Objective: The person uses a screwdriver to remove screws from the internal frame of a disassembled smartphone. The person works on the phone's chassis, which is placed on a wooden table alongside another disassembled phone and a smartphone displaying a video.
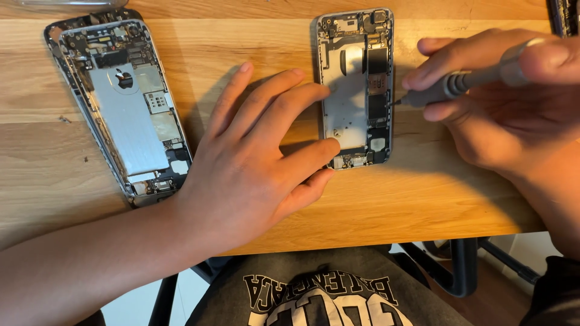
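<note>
Well left of the small opened phone shell (356, 84), a larger opened phone shell (124, 102) lies tilted on the wooden desk (423, 199), its metal plate and parts bare inside. The left hand (254, 163) lies flat, fingers (314, 93) spread apart, tips pressing the small shell's left edge. At its right edge the right hand (495, 102) has fingers clamped on a grey screwdriver (459, 81), tip touching the shell. Below the desk are black chair legs.

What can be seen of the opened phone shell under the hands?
The opened grey metal phone shell lies flat, lengthwise away from the person, on the wooden table. Its inside shows a pale plate and dark boards. The left hand presses its left edge; the right hand holds a grey screwdriver, tip at its right edge.
</note>
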